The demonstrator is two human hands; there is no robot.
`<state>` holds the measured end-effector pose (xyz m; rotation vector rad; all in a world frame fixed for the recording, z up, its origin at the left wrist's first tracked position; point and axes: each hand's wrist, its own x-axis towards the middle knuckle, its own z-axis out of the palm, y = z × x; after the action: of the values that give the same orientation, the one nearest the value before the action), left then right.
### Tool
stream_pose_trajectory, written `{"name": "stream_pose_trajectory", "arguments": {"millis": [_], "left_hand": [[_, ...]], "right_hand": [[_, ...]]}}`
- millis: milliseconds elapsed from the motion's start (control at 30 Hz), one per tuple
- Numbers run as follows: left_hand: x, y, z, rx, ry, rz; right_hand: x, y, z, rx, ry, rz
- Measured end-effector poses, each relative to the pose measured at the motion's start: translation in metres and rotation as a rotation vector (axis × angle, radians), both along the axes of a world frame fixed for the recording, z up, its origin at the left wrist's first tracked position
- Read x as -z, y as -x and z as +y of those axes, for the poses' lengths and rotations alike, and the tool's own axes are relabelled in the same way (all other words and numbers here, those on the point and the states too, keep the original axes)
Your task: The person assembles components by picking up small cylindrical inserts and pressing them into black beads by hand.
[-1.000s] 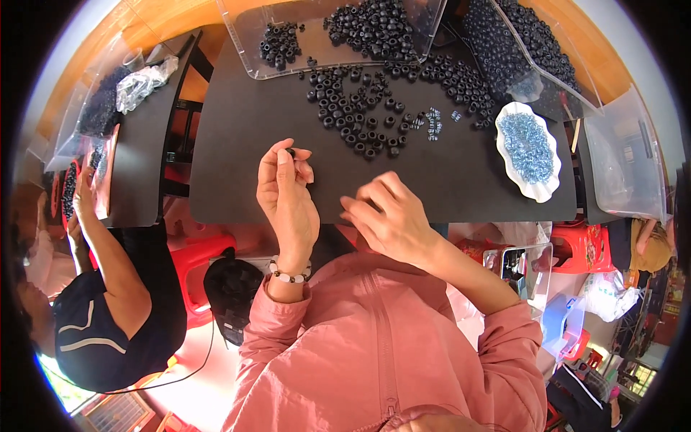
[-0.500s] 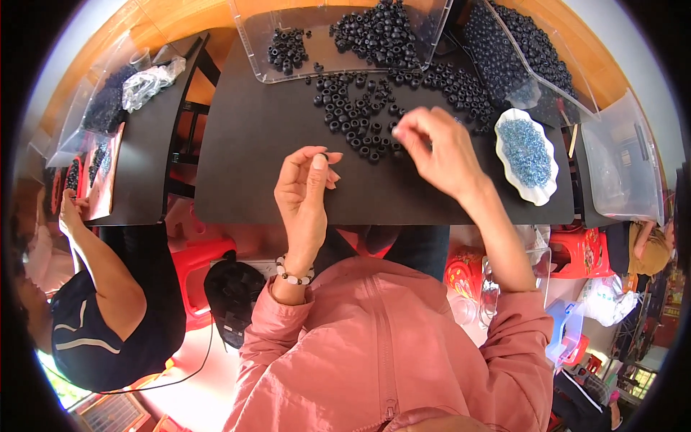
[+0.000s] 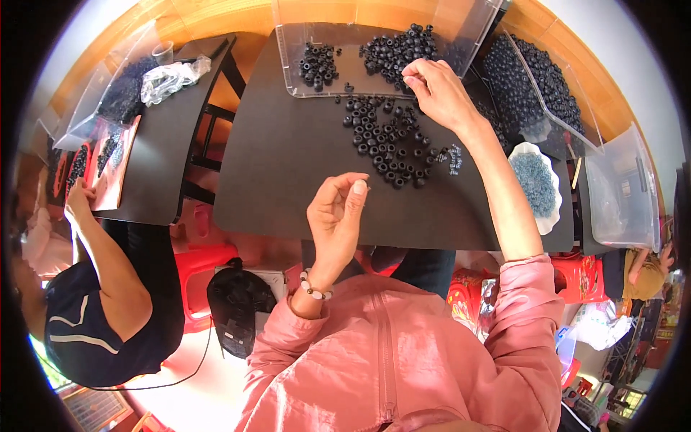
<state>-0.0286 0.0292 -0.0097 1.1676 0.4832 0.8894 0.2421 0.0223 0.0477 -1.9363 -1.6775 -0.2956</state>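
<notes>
My left hand (image 3: 337,219) hovers above the near part of the dark table (image 3: 281,162). Its thumb and forefinger are pinched together, and whatever sits between the tips is too small to make out. Stretched out to the far side, my right hand (image 3: 440,92) is over the front edge of a clear plastic bin (image 3: 306,92), beside a heap of black beads (image 3: 396,56). Its fingers are bent toward the thumb; their tips' contents cannot be made out. Loose black round beads (image 3: 385,140) lie between the hands. A small cluster of pale blue beads (image 3: 452,159) rests beside them.
A white scalloped dish (image 3: 554,212) of small blue beads stands right of my forearm. Behind it, another clear bin holds many black beads (image 3: 551,79). An open clear box (image 3: 625,187) is at far right. On the left, a person (image 3: 108,288) works at another table (image 3: 162,144).
My right hand has moved away from the loose beads to the bin's front edge. The black bead at my left fingertips no longer shows. The view has shifted, and the pale blue cluster now shows.
</notes>
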Motion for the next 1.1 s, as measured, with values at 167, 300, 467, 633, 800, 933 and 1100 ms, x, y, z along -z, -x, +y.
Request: {"name": "stream_pose_trajectory", "arguments": {"millis": [167,300,467,633,800,933,1100], "left_hand": [[-0.001,0.001,0.001,0.004,0.003,0.007],[0.001,-0.002,0.000,0.003,-0.038,-0.012],[0.004,-0.001,0.001,-0.061,-0.134,0.071],[0.002,-0.004,0.001,-0.054,-0.151,0.061],[0.001,-0.004,0.004,-0.046,-0.195,0.065],[-0.002,-0.005,0.004,-0.034,-0.193,0.054],[-0.002,-0.007,0.006,0.006,-0.185,0.089]], "right_hand": [[0.007,0.003,0.048,-0.103,0.053,-0.038],[0.003,0.012,0.094,-0.159,0.063,-0.069],[0.011,0.040,0.140,-0.282,0.146,-0.095],[0.025,0.030,0.160,-0.252,0.197,-0.119],[0.034,0.026,0.164,-0.179,0.192,-0.048],[0.028,0.010,0.148,-0.129,0.304,-0.065],[0.032,-0.001,0.147,-0.154,0.177,0.066]]}}
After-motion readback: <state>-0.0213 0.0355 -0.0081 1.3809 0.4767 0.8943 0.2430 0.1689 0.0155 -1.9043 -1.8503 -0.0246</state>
